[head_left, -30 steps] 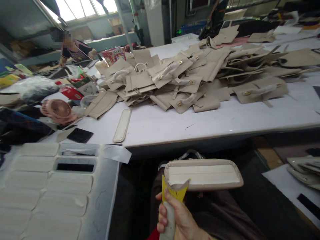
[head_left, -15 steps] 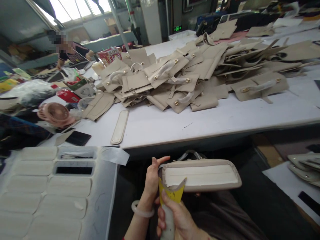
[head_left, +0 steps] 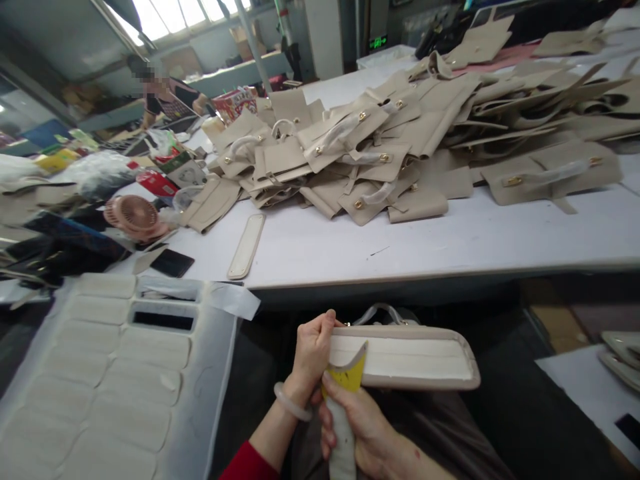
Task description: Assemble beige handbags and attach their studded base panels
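Note:
A beige handbag [head_left: 473, 363] lies across my lap with its white base panel [head_left: 415, 353] facing me. My left hand [head_left: 313, 347] is closed round the bag's left end, thumb on top. In my right hand [head_left: 357, 417] is a scraper with a yellow, concave-edged blade [head_left: 350, 378] and a pale wrapped handle [head_left: 343, 433]. The blade lies over the left part of the base panel; whether its edge touches the panel I cannot tell. Behind the panel's top edge shows the bag's wrapped carrying handle [head_left: 385, 310].
Several beige bag pieces [head_left: 300, 160] are heaped on the white table [head_left: 425, 247]. A loose base panel [head_left: 247, 247], a phone [head_left: 173, 263] and a pink fan [head_left: 135, 217] lie nearer. Left stands a tray of pale panels [head_left: 135, 413]. Another person [head_left: 173, 100] works far left.
My left hand has gone from stretched fingers to a closed grip on the bag's left end. The scraper blade has shifted slightly, and the view has swung a little to the left.

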A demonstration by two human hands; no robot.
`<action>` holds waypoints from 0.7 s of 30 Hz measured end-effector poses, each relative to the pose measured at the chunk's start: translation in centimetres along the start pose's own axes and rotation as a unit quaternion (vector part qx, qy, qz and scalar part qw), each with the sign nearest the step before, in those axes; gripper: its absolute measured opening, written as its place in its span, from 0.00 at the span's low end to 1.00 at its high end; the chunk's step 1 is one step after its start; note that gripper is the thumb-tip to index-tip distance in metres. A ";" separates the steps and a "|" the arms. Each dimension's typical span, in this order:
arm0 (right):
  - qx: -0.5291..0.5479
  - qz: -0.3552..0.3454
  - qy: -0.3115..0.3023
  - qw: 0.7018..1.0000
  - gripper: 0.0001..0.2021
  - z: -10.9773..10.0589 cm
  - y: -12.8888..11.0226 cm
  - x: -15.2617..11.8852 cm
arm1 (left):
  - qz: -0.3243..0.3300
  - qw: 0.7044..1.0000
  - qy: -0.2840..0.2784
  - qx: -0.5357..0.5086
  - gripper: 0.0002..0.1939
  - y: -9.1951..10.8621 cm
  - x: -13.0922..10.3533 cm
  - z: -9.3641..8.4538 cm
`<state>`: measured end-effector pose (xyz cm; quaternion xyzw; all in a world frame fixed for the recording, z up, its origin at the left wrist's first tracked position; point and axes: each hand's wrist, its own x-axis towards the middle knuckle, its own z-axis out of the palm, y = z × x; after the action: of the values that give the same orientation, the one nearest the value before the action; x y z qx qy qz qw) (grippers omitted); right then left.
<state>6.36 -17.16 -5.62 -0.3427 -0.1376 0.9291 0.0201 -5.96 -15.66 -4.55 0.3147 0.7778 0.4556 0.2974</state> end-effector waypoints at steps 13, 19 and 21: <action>-0.115 -0.090 0.042 0.988 0.33 -0.4 0.3 -3.1 | 0.026 0.990 0.107 0.085 0.22 2.8 0.6 1.2; -0.234 -0.140 0.050 0.961 0.31 -2.4 -6.8 -7.8 | 0.004 0.989 0.069 -0.130 0.37 0.4 0.4 -0.2; -0.245 -0.221 0.099 0.939 0.29 -4.3 -11.7 -8.9 | -0.018 0.967 0.054 -0.247 0.35 -0.8 -0.7 -0.8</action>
<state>15.28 -6.09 0.03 -0.3881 -0.4303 0.8003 0.1542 -6.25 -16.90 -4.79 0.1919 0.6615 0.6447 0.3316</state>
